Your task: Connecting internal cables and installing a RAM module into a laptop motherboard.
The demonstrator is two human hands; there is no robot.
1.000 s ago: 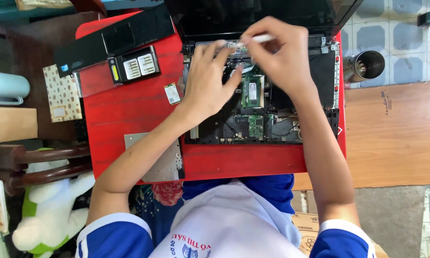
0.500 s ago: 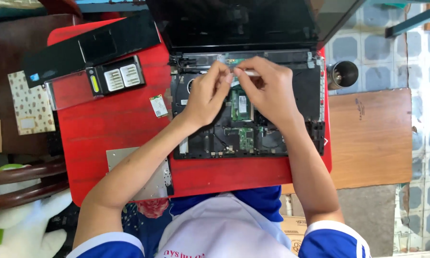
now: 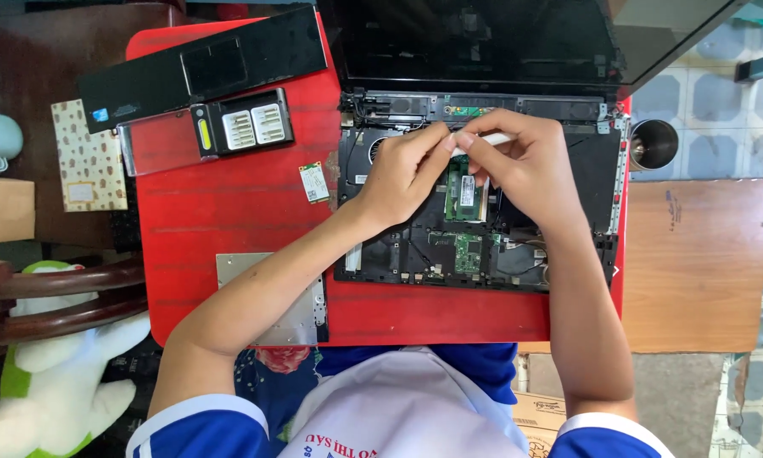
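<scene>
Both hands meeting over opened laptop (image 3: pixel 483 212) on red table (image 3: pixel 229 229). Right hand (image 3: pixel 525 170) pinching thin white tool (image 3: pixel 491 140); left hand (image 3: pixel 402 174) fingertips closing narrow on its tip, just above green memory module (image 3: pixel 464 191). Risk imo: tool slipping, scratching board or snagging cables. Left of laptop: small loose card (image 3: pixel 313 181), screwdriver bit case (image 3: pixel 241 127), removed black palmrest panel (image 3: pixel 203 68) crowding elbow room.

One head-worn view — looking straight down, close over the red table (image 3: pixel 229 220) — no second view.
</scene>
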